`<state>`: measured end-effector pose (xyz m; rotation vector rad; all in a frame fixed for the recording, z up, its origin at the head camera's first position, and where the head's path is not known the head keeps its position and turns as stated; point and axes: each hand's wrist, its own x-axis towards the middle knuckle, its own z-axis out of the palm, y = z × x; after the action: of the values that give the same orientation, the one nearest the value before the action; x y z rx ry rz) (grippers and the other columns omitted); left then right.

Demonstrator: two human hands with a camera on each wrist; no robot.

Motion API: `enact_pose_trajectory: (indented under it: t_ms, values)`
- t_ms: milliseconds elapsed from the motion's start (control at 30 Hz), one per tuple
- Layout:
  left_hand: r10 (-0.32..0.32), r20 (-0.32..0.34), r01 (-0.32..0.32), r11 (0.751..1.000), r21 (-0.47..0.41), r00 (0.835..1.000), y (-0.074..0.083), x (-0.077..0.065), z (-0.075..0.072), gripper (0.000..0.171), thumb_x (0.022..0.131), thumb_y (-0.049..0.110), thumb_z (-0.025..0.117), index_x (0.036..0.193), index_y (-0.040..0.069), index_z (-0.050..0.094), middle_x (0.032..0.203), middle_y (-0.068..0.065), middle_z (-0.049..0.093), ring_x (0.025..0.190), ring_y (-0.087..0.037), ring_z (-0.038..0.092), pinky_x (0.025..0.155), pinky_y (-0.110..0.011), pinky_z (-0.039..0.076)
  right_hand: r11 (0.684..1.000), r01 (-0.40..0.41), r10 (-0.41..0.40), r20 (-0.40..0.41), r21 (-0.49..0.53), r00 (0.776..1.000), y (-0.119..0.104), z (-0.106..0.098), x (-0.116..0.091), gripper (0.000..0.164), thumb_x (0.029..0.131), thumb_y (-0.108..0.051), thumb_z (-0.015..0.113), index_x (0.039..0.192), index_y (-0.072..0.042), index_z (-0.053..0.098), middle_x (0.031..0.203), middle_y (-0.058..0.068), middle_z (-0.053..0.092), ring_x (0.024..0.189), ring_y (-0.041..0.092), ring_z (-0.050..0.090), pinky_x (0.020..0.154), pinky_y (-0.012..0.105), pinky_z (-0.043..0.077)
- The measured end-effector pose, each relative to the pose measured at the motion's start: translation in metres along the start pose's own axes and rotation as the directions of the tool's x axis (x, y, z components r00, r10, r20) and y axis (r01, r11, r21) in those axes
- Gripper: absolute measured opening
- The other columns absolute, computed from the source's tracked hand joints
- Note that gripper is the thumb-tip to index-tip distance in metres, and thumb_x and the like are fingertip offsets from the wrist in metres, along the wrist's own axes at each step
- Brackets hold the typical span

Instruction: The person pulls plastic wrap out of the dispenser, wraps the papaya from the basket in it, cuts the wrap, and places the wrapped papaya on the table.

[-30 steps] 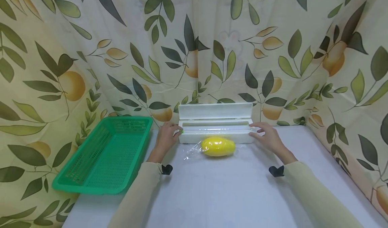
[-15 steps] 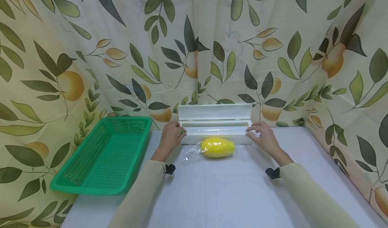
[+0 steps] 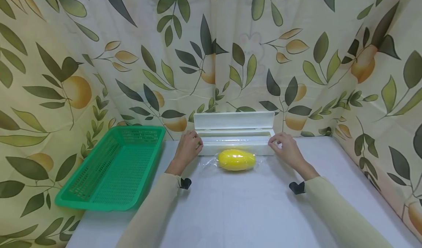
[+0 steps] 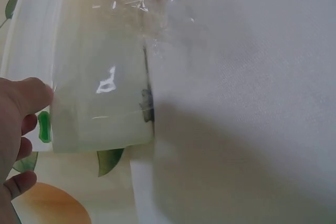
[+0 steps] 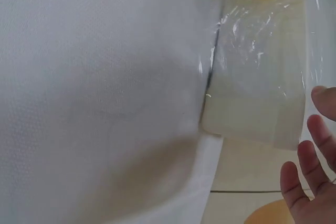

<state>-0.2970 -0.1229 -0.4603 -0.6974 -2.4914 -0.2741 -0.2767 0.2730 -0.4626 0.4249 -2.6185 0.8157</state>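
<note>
A white cling film dispenser stands at the back of the table with its lid raised. In front of it lies a yellow oval fruit, with clear film over it and the dispenser's front. My left hand is at the dispenser's left end. Its thumb touches the top front edge, beside a small green piece. My right hand is at the right end, thumb and forefinger close at the corner; in the right wrist view its other fingers are spread apart.
A green perforated basket stands on the table's left side. White cloth covers the table. A curtain printed with leaves and fruit hangs behind and along both sides.
Both hands have moved slightly inward at the dispenser's ends. The green piece, seen at the left fingertips earlier, is now mostly hidden in the head view. Fruit, dispenser and basket stay put.
</note>
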Motion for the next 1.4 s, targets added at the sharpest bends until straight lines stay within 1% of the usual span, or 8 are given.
enact_pose_trajectory:
  t_ms: [200, 300, 467, 767, 900, 1067, 1233, 1400]
  values:
    - [-0.022, 0.028, 0.023, 0.999, -0.026, 0.999, 0.002, -0.004, -0.001, 0.007, 0.089, 0.009, 0.077, 0.083, 0.009, 0.073, 0.095, -0.006, 0.064, 0.091, -0.025, 0.057, 0.078, -0.039, 0.046, 1.0, 0.013, -0.013, 0.03, 0.002, 0.999, -0.001, -0.005, -0.001, 0.005, 0.094, -0.004, 0.073, 0.099, -0.004, 0.072, 0.109, 0.02, 0.067, 0.094, 0.037, 0.06, 0.079, 0.048, 0.046]
    - [-0.026, 0.021, 0.027, 0.999, -0.034, 0.999, 0.003, -0.006, -0.002, 0.006, 0.09, 0.009, 0.076, 0.085, 0.009, 0.072, 0.096, -0.005, 0.065, 0.091, -0.025, 0.057, 0.078, -0.04, 0.046, 1.0, 0.027, -0.027, 0.026, 0.007, 0.999, -0.002, -0.006, -0.001, 0.004, 0.094, -0.005, 0.072, 0.099, -0.004, 0.072, 0.107, 0.019, 0.068, 0.093, 0.036, 0.062, 0.079, 0.048, 0.047]
    - [-0.029, 0.005, 0.029, 0.997, -0.069, 1.0, 0.005, -0.011, -0.005, 0.004, 0.089, 0.008, 0.076, 0.086, 0.009, 0.073, 0.1, -0.005, 0.074, 0.09, -0.026, 0.059, 0.077, -0.04, 0.047, 0.999, 0.043, -0.043, 0.006, 0.007, 0.999, -0.002, -0.009, -0.004, 0.005, 0.094, -0.005, 0.073, 0.099, -0.005, 0.072, 0.1, 0.014, 0.07, 0.087, 0.032, 0.062, 0.075, 0.043, 0.049]
    - [-0.051, -0.009, 0.049, 0.994, -0.099, 0.999, 0.015, -0.021, -0.014, 0.005, 0.092, 0.013, 0.075, 0.088, 0.01, 0.078, 0.086, 0.001, 0.077, 0.082, -0.02, 0.058, 0.074, -0.037, 0.047, 0.999, 0.039, -0.039, 0.026, 0.001, 0.999, -0.004, -0.016, -0.01, 0.004, 0.094, -0.007, 0.072, 0.098, -0.007, 0.072, 0.087, 0.005, 0.069, 0.077, 0.022, 0.056, 0.065, 0.033, 0.045]
    - [-0.056, -0.002, 0.055, 0.991, -0.119, 0.998, 0.023, -0.03, -0.021, 0.005, 0.092, 0.014, 0.077, 0.089, 0.01, 0.079, 0.086, 0.003, 0.077, 0.079, -0.017, 0.057, 0.071, -0.033, 0.046, 1.0, 0.03, -0.03, 0.023, -0.001, 0.999, -0.007, -0.02, -0.017, 0.005, 0.094, -0.007, 0.072, 0.099, -0.007, 0.072, 0.087, 0.004, 0.07, 0.076, 0.02, 0.056, 0.064, 0.031, 0.046]
    - [-0.058, -0.034, 0.052, 0.988, -0.146, 0.998, 0.031, -0.044, -0.026, 0.004, 0.089, 0.013, 0.082, 0.092, 0.011, 0.08, 0.087, 0.002, 0.077, 0.079, -0.016, 0.058, 0.069, -0.03, 0.047, 1.0, -0.007, 0.007, 0.031, 0.013, 0.999, -0.012, -0.024, -0.031, 0.01, 0.095, -0.008, 0.073, 0.104, -0.007, 0.073, 0.088, 0.004, 0.069, 0.075, 0.019, 0.053, 0.063, 0.029, 0.044]
    - [-0.064, -0.074, 0.048, 0.979, -0.2, 0.995, 0.036, -0.059, -0.029, 0.01, 0.084, 0.008, 0.085, 0.092, 0.011, 0.081, 0.085, 0.001, 0.077, 0.077, -0.016, 0.06, 0.067, -0.029, 0.049, 0.998, -0.054, 0.051, 0.075, 0.028, 0.996, -0.016, -0.025, -0.046, 0.01, 0.096, -0.013, 0.073, 0.106, -0.011, 0.073, 0.085, 0.0, 0.069, 0.076, 0.018, 0.055, 0.063, 0.026, 0.046]
    - [-0.044, -0.066, 0.027, 0.972, -0.232, 0.997, 0.039, -0.073, -0.029, 0.013, 0.081, 0.003, 0.086, 0.091, 0.01, 0.081, 0.085, 0.002, 0.077, 0.075, -0.015, 0.063, 0.066, -0.029, 0.051, 0.995, -0.088, 0.079, 0.145, 0.056, 0.986, -0.013, -0.018, -0.057, 0.007, 0.096, -0.013, 0.072, 0.103, -0.012, 0.072, 0.08, -0.005, 0.071, 0.076, 0.016, 0.06, 0.064, 0.027, 0.049]
